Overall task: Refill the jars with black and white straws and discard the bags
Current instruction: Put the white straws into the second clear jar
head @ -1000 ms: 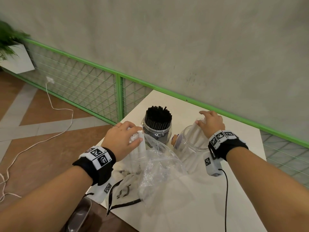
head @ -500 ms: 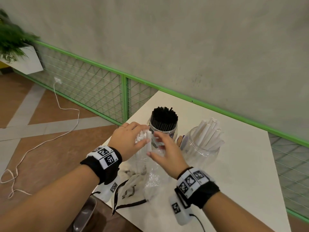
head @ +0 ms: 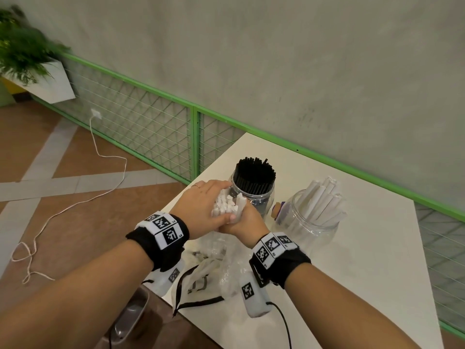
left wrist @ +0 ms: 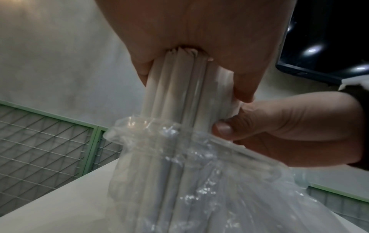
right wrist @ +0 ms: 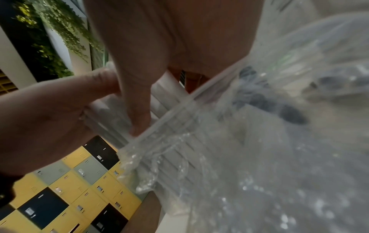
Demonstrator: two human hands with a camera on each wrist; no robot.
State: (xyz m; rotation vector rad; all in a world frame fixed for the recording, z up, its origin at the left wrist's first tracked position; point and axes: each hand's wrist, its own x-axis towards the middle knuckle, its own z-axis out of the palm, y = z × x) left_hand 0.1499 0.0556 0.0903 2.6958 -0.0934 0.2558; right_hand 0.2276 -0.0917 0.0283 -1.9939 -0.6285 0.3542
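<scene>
both hands are working at the near edge of the surface [head: 377,260], pulling a bundle of white straws [head: 227,206] out of a clear bag [left wrist: 199,181]. the left hand [head: 201,210] is gripping the top of the bundle with fingers and thumb curled round it; the right hand [head: 245,222] is closing its grip just below, thumb pressing the straws at the bag's mouth, seemingly pinching the plastic too. the bag is still sleeving the lower part of the straws and trailing down onto the surface, next to a white cloth pouch with a black drawstring [head: 198,285]. this looks like the white refill step, part done: the next move is calling for lifting the bundle clear while the plastic is held back, then carrying it right to the white jar [head: 309,222], which is already holding some straws but has room. just beyond the hands the black jar [head: 254,187] is standing packed full, so that half looks finished. the bag is yet to be discarded. farther off, a green mesh rail [head: 151,127] is running along a grey wall, a white cable [head: 75,205] is trailing over the tiled floor, and a planter [head: 30,61] is sitting at far left.
</scene>
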